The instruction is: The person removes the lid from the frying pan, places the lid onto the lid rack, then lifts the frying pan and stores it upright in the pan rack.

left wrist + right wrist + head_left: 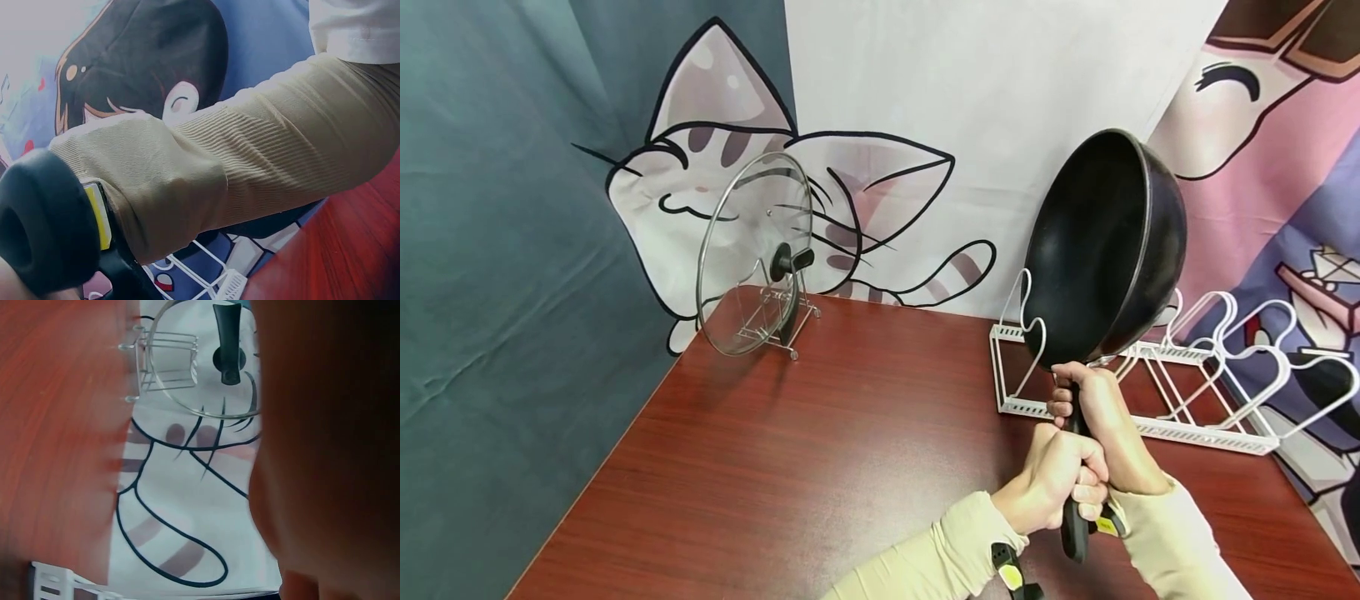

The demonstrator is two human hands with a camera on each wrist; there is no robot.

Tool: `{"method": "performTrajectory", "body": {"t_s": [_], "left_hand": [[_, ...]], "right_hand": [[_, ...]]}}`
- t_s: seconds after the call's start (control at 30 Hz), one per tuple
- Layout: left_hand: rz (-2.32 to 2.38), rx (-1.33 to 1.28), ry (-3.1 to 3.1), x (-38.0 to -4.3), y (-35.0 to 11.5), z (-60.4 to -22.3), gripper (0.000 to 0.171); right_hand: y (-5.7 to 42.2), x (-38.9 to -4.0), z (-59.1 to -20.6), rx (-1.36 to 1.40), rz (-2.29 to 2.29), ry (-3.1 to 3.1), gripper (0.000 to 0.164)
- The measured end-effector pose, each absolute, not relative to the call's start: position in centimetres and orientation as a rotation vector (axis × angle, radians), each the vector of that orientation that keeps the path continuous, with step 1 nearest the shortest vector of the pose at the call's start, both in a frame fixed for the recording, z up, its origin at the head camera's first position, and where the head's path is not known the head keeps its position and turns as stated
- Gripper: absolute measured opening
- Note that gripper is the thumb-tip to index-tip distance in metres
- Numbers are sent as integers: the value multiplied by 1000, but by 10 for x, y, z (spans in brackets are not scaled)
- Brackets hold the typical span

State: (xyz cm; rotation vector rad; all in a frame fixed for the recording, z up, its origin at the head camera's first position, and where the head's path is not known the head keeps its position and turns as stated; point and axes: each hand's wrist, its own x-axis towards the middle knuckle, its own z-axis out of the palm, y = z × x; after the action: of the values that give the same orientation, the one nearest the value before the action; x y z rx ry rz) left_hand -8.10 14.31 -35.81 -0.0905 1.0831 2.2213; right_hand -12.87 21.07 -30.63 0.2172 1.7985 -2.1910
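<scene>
A deep black wok [1086,242] is tilted on its side at the white wire pan rack [1018,407], its inside facing left. My right hand [1097,404] grips the black handle [1077,542] close to the pan. Lower down, my left hand [1060,475] is wrapped around the same handle, whose end sticks out below the fist. In the left wrist view the rounded handle end [56,231] looms large beside the sleeve. The right wrist view shows my right hand [331,456] dark and blurred along the right side.
At the back left, a glass lid [752,258] with a black knob stands upright in a small wire stand [805,312]. Several white loops [1262,392] rise from the rack's right part. A cat-print cloth [910,192] hangs behind the reddish-brown table [820,467].
</scene>
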Motion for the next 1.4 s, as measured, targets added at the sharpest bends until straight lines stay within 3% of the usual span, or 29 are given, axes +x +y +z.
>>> {"method": "performTrajectory", "body": {"t_s": [1.4], "left_hand": [[2261,-276,1131,-72,149,-398,24]], "right_hand": [[215,-131,-361,355,-2168,1587,32]]}}
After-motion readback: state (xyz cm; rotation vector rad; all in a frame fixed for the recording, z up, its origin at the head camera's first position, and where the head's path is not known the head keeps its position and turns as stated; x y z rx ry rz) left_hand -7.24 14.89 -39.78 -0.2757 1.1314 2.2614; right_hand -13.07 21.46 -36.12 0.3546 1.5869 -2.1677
